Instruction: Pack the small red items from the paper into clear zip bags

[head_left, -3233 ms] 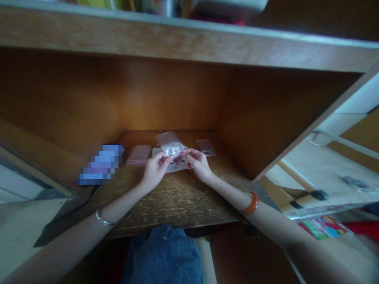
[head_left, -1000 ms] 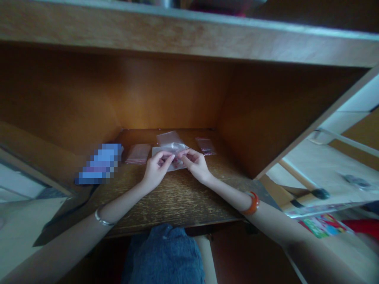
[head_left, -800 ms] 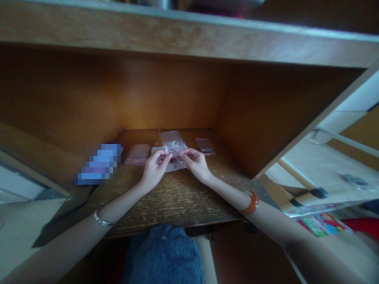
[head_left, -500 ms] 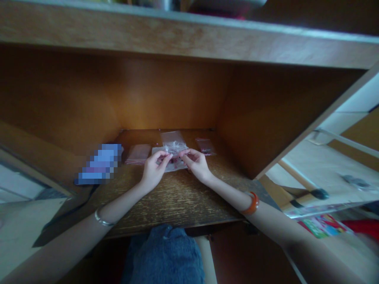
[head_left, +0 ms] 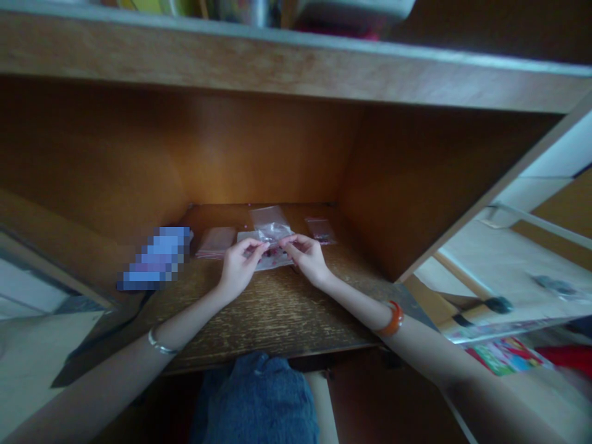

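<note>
My left hand (head_left: 241, 264) and my right hand (head_left: 307, 258) face each other over the worn wooden desk, thumbs and fingertips pinched. Between them they hold a small clear plastic bag (head_left: 274, 230) by its near edge. Under my fingers is a pale sheet or bag (head_left: 276, 261) with small dark red pieces on it, too small to name. Another clear bag (head_left: 267, 214) lies just behind. To the left sits a stack of clear plastic bags (head_left: 216, 240). On the right rests a clear bag with small dark contents (head_left: 320, 230).
A blurred-out blue device (head_left: 157, 258) stands on the left of the desk, a dark cable (head_left: 139, 311) running from it. Wooden cabinet walls enclose the back and sides, with a shelf edge (head_left: 287, 65) overhead. A bed-like frame (head_left: 476, 277) is at right.
The clear bag between my fingers looks flatter and smoother than before. Both hands stay almost in place, and the whole view has shifted slightly.
</note>
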Demonstrator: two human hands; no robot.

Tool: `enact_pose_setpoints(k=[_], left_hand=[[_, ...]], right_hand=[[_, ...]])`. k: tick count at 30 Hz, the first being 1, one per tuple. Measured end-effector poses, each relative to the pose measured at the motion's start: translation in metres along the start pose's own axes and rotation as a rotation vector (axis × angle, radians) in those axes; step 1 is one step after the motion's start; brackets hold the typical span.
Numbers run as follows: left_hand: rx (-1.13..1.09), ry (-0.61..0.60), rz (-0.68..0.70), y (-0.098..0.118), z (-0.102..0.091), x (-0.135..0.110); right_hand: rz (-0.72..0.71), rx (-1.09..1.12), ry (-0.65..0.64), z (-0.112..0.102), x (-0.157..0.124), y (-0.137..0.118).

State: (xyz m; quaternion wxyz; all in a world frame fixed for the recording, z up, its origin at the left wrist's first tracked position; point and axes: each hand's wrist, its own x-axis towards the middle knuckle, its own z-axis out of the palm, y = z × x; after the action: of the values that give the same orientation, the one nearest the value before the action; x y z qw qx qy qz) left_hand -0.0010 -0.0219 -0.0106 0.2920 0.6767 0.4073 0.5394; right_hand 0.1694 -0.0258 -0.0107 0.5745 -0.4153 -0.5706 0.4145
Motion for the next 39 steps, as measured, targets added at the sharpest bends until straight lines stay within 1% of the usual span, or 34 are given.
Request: enact_pose_setpoints(k=[7,10,12,15,18,20,23,26,28,29,31,33,36,39], left_hand=[[0.032,-0.004,0.010,0.002,-0.002,0.003],[0.070,-0.024,0.025,-0.001,-0.009,0.008],[0.140,-0.010,0.047,-0.003,-0.021,0.013],[0.277,0.016,0.065,-0.009,-0.046,0.020],[0.410,0.010,-0.020,-0.017,-0.073,0.024],[0.576,0.000,-0.074,-0.022,-0.086,0.024],[0.865,-0.048,-0.105,-0.022,-0.095,0.021],[1.103,-0.174,-0.172,-0.013,-0.097,0.018],[1.196,-0.253,-0.234,-0.005,-0.096,0.018],[1.226,-0.275,-0.260,-0.001,-0.096,0.019],[1.267,-0.268,-0.283,0.005,-0.094,0.024],[1.278,-0.220,-0.249,0.008,-0.090,0.032],[1.247,-0.197,-0.115,0.005,-0.078,0.051],[1.154,-0.277,-0.026,-0.005,-0.060,0.073]], right_hand=[[0.018,0.012,-0.019,0.000,-0.002,-0.005],[0.044,0.003,-0.036,-0.001,-0.001,-0.004],[0.044,-0.035,-0.039,-0.003,0.002,-0.003],[0.021,-0.099,-0.034,-0.005,0.006,0.001],[-0.051,-0.175,-0.045,-0.005,0.010,0.005],[-0.109,-0.257,-0.074,-0.002,0.013,0.008],[-0.145,-0.404,-0.144,0.005,0.020,0.011],[-0.136,-0.559,-0.212,0.014,0.033,0.015],[-0.143,-0.656,-0.226,0.019,0.045,0.017],[-0.155,-0.694,-0.230,0.022,0.051,0.018],[-0.169,-0.756,-0.239,0.026,0.065,0.019],[-0.156,-0.788,-0.233,0.030,0.080,0.018],[-0.118,-0.732,-0.181,0.037,0.101,0.013],[-0.118,-0.649,-0.132,0.044,0.117,0.006]])
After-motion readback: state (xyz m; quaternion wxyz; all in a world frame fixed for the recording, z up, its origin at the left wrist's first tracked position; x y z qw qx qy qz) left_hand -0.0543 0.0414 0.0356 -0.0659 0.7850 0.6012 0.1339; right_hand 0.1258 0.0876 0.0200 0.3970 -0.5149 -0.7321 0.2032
